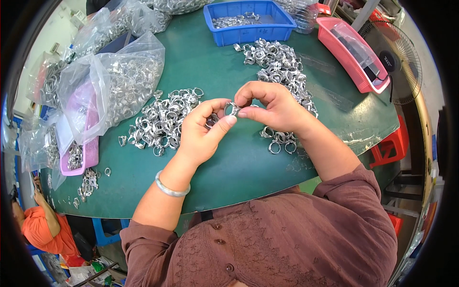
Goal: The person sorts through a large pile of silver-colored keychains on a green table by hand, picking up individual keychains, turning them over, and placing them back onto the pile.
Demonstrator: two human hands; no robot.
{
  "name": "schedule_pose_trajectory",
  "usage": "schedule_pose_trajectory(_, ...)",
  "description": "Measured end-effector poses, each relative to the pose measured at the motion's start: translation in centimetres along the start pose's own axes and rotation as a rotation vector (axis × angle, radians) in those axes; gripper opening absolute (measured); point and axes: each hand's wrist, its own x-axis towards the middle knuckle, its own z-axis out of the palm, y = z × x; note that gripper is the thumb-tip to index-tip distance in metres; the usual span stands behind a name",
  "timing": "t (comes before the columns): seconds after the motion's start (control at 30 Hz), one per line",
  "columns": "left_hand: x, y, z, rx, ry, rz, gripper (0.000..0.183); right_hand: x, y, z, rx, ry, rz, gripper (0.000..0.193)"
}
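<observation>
A silver-coloured ring point(231, 109) is held up over the table between my two hands. My left hand point(201, 131), with a pale bangle on its wrist, pinches the ring between thumb and fingers. From the other side, my right hand point(275, 107) grips the same ring with thumb and curled forefinger. Beside my left hand lies a heap of silver rings point(162, 119). A second long heap of rings point(282, 67) runs behind and past my right hand, partly hidden by it.
A blue tray point(253, 34) holding rings stands at the back. At right are a pink basket point(356, 62) and a fan point(401, 62). Clear bags of rings point(129, 86) and a purple basket point(91, 153) line the left. A person in orange point(50, 234) sits at far left.
</observation>
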Motion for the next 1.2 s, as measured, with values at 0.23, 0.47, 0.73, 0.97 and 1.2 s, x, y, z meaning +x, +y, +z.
schedule_pose_trajectory(0.23,0.6,0.2,-0.9,-0.81,-0.07,-0.503,0.041,-0.1,0.9,-1.3,-0.461,0.062,-0.028,0.025)
schedule_pose_trajectory(0.47,0.9,-0.3,-1.5,-1.042,-0.119,-0.558,0.045,-0.8,0.7,-1.7,-1.062,-0.255,0.087,0.037)
schedule_pose_trajectory(0.73,0.9,-0.5,-1.9,-1.104,-0.148,-0.559,0.043,-0.5,0.5,-1.6,-1.027,-0.331,0.135,0.029)
schedule_pose_trajectory(0.97,0.9,0.5,-1.3,-1.066,-0.133,-0.449,0.041,-0.4,0.5,-1.6,-0.799,-0.201,0.059,0.031)
schedule_pose_trajectory(1.2,0.5,0.1,-0.5,-0.643,-0.022,-0.544,0.024,-0.3,0.0,-0.9,-0.476,-0.078,-0.007,0.033)
